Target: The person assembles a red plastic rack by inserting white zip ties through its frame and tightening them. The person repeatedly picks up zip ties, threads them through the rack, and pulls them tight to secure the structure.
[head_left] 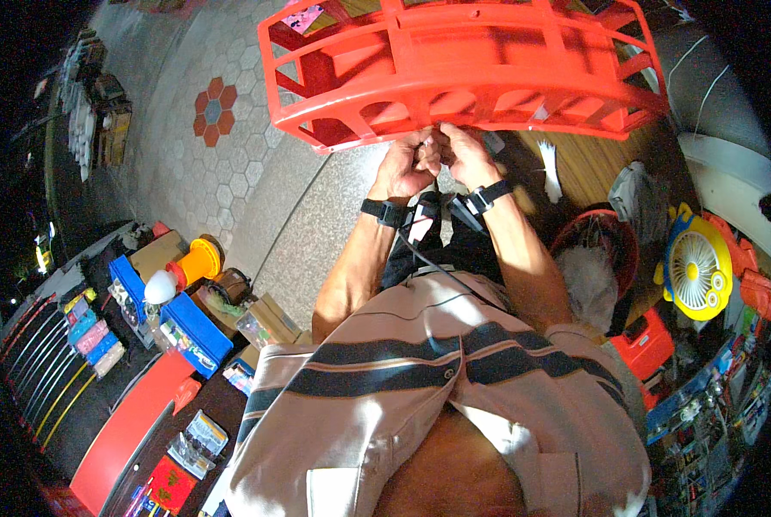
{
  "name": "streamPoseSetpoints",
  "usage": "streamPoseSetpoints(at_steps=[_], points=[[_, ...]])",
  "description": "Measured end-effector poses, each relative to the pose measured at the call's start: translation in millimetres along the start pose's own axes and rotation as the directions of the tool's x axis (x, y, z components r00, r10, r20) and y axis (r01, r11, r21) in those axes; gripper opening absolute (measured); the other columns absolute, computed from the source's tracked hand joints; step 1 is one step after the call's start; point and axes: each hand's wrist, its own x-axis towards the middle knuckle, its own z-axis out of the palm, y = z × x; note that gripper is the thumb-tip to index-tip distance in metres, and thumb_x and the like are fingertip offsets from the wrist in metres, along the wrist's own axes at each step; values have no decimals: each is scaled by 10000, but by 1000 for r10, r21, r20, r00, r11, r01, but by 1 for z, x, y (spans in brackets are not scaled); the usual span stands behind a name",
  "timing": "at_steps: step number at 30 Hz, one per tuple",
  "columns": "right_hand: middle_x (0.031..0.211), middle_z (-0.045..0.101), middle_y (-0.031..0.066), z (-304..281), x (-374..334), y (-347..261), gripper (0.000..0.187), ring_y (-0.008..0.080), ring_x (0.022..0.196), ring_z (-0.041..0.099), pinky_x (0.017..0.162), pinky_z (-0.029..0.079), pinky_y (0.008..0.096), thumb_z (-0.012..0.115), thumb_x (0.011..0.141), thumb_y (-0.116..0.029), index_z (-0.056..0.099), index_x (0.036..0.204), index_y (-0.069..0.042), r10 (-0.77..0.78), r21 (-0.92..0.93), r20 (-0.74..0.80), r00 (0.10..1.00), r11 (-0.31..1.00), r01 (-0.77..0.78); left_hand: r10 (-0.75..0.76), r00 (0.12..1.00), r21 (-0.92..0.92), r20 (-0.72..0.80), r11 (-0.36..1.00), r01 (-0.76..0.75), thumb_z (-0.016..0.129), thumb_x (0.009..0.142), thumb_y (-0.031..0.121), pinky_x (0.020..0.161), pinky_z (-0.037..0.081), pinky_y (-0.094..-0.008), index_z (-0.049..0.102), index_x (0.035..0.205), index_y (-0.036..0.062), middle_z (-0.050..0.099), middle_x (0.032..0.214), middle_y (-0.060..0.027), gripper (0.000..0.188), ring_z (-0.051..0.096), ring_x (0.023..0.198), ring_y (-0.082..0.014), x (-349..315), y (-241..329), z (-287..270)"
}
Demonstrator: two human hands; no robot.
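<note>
Close together at the upper middle, my left hand (pixel 408 165) and my right hand (pixel 467 157) meet with curled fingers. Both are closed, and whatever they pinch is too small or hidden to make out. Just beyond them stands a large red plastic frame (pixel 489 56) with rectangular openings and a row of arched ones. Its near lower edge comes right to my fingertips; I cannot tell whether they touch it. A thin dark cord (pixel 428 261) runs across my lap below the hands.
Right of the hands, a white bundle (pixel 550 172) lies on a brown wood-grain surface (pixel 523 159). Farther right are a red bin (pixel 631 258) with clear plastic and a yellow-blue fan (pixel 697 269). Blue boxes (pixel 197 332) and a red panel (pixel 131 422) stand at left. Hexagonal paving (pixel 230 172) stretches beyond.
</note>
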Motion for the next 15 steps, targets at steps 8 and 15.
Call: streamPoseSetpoints(at_steps=[8,15], points=[[873,700,53,10,-20,-4,179,165,739,661,676,509,308,596,949,-278,637,996,-110,-115,-21,68,991,993,116,85,996,29,-21,996,-84,551,954,176,493,330,-207,544,889,69,431,653,23,126,333,509,-83,-16,0,0],[1025,690,29,2,-36,-4,234,153,877,658,796,490,307,620,942,-284,627,1111,-123,-185,-55,213,959,978,201,116,985,264,-129,961,-79,525,949,166,550,344,-263,547,845,70,347,550,66,142,258,445,-81,-26,0,1]])
